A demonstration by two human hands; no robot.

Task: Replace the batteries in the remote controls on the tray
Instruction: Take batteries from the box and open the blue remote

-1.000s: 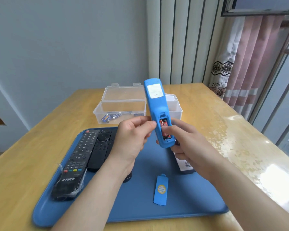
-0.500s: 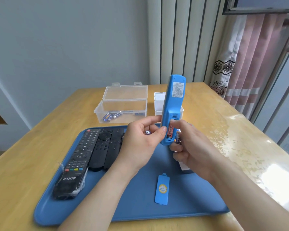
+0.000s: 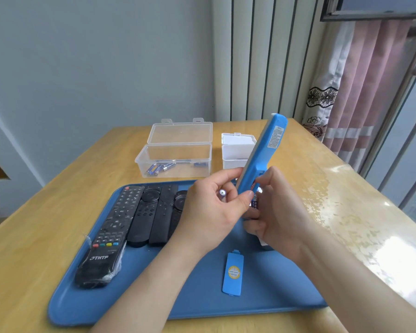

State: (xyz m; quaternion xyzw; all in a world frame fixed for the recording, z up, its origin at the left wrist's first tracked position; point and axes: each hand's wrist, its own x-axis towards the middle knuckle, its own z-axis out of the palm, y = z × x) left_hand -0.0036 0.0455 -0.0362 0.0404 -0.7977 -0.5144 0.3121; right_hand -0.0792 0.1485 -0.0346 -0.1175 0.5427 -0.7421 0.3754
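A blue remote (image 3: 262, 155) is held tilted above the blue tray (image 3: 154, 301), its top leaning to the right. My left hand (image 3: 211, 212) pinches its lower part between thumb and forefinger and also holds a small battery (image 3: 222, 192) whose end shows in the curled fingers. My right hand (image 3: 279, 212) curls round the remote's lower end, with its thumb at the open battery compartment, where a bit of red battery shows. The blue battery cover (image 3: 233, 276) lies loose on the tray. Black remotes (image 3: 106, 236) (image 3: 144, 212) (image 3: 163, 212) lie at the tray's left.
A clear open box (image 3: 175, 162) behind the tray holds a few blue batteries (image 3: 157, 168). A white open box (image 3: 235, 150) stands to its right. A white remote (image 3: 264, 246) is mostly hidden under my right hand. Curtains and a window are at the right.
The blue remote has turned from facing me to edge-on and tilted right. A battery has come into my left hand. Both hands sit slightly further right.
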